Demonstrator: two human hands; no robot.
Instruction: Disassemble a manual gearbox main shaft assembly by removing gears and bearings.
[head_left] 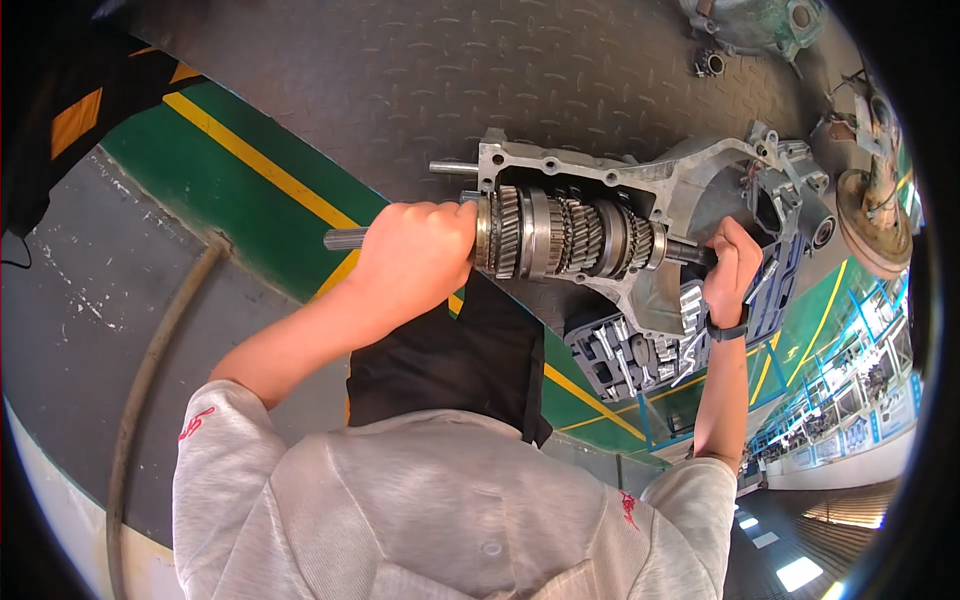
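- Seen from above, a person in a pale grey shirt holds a steel gear shaft (570, 237) level across the middle of the view, one hand at each end.
- The left hand (415, 258) is clenched around the splined end of the shaft, just beside the largest gear; its fingers wrap fully round.
- The right hand (732, 268), with a dark band at the wrist, is closed on the thin far end of the shaft.
- The gear cluster sits in the open mouth of an aluminium gearbox housing (640, 175), which lies on a dark checker-plate floor (400, 70); whether the gears touch the housing wall cannot be told.
- A grey tray of sockets (625, 352) lies just below the housing, near the right wrist.
- A green floor strip with a yellow line (240, 150) runs past on the left, with a hose (150, 360) beside it.
- Handling judgement: the shaft looks heavy, so keeping both grips firm, the shaft level and fingers clear of the housing edge would serve best.
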